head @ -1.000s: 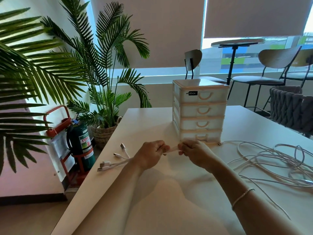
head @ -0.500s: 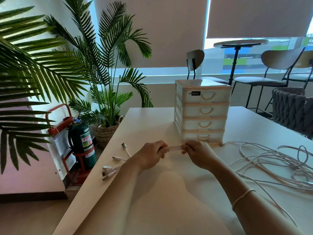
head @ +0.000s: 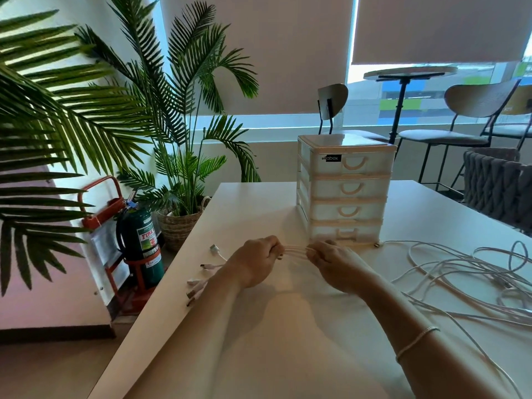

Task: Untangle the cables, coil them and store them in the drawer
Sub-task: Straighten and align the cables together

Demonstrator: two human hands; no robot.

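Observation:
Several white cable strands [head: 295, 250] run taut between my two hands over the white table [head: 259, 341]. My left hand [head: 253, 264] grips their left end, and the plug ends [head: 201, 280] fan out on the table beyond it, near the left edge. My right hand [head: 335, 262] pinches the same strands just in front of the drawer unit. A loose tangle of white cables [head: 466, 272] spreads over the table to the right. The small white drawer unit [head: 345, 191] stands behind my hands with all its drawers closed.
A green fire extinguisher [head: 139, 243] in a red stand and potted palms [head: 178, 168] stand off the table's left edge. A woven grey chair [head: 501, 185] sits at the far right. Bar stools and a round high table [head: 408, 73] line the window behind.
My hands have moved slightly apart, so a longer stretch of the cable strands shows between them. The plug ends have slid a little along the table's left edge.

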